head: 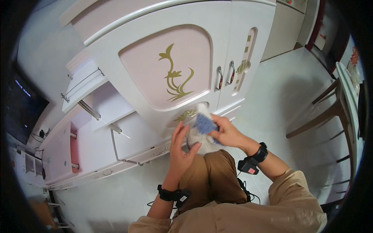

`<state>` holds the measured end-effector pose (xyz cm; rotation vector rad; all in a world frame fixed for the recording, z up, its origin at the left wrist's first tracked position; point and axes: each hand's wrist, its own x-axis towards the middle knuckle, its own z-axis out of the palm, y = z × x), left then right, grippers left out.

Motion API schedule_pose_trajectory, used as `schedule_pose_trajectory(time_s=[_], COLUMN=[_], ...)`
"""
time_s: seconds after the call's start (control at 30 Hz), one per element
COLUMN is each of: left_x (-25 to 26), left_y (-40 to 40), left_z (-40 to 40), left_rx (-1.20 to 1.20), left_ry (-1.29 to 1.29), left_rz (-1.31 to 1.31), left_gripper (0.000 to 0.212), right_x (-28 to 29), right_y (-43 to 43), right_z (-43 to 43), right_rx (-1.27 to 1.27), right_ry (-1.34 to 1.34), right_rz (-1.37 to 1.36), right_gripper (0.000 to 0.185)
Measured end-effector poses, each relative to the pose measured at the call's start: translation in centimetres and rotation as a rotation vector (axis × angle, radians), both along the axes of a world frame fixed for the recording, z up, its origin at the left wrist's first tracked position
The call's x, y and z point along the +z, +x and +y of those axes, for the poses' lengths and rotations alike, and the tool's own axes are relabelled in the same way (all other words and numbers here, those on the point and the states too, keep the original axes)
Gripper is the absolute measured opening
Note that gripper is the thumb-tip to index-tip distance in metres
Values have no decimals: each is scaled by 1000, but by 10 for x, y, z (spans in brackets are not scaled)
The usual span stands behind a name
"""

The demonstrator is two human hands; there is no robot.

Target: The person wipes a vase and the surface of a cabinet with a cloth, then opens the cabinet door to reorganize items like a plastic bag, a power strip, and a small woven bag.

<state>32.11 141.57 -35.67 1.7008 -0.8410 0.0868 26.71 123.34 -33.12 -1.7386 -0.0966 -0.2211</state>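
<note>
My right hand point(228, 131) grips a blue and white fluffy cloth point(205, 123) in front of the lower part of a white and pink cabinet point(131, 96). To its left, my left hand point(182, 145) is raised with its fingers apart, holding nothing. Behind and below the cloth, between my hands and just above my knees, is a pale fluffy item point(204, 142); whether it is part of the cloth cannot be told. Two metal door handles, a left one point(219, 78) and a right one point(232, 72), sit above my right hand.
At the left, a low shelf unit point(96, 145) with metal posts joins the cabinet. A dark television screen point(20, 104) is at the far left. Chairs, one with a brown frame point(339, 107), stand beside a table point(349, 87) at the right. Black cables point(249, 192) hang near my legs.
</note>
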Motion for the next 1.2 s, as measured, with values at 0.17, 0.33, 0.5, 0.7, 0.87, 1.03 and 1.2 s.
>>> schedule_pose_trajectory(time_s=[0.17, 0.33, 0.5, 0.7, 0.87, 1.03, 1.2], left_x=[-41, -31, 6, 25, 47, 71, 99], left_y=[14, -1, -9, -3, 1, 18, 25], left_z=[-13, -27, -28, -9, 4, 12, 9], left_rx=[-84, -293, -237, -75, 0, 20, 26], left_ry=[-45, -505, -485, -460, -422, -280, -252], left_rz=[660, 1323, 1115, 895, 722, 536, 354], left_gripper=[50, 52, 33, 28, 26, 18, 15], right_x=[15, 21, 0, -11, 1, 18, 60], right_y=[-15, -18, -13, -17, -24, -36, -40], right_z=[-30, -36, -40, -53, -59, -78, -72], right_rx=[33, 126, 73, -100, -285, -498, -561], right_ry=[317, 614, 414, 428, 196, 53, 165], right_rz=[80, 158, 133, 43, -177, -241, -127], right_gripper=[38, 37, 33, 22, 9, 11, 10])
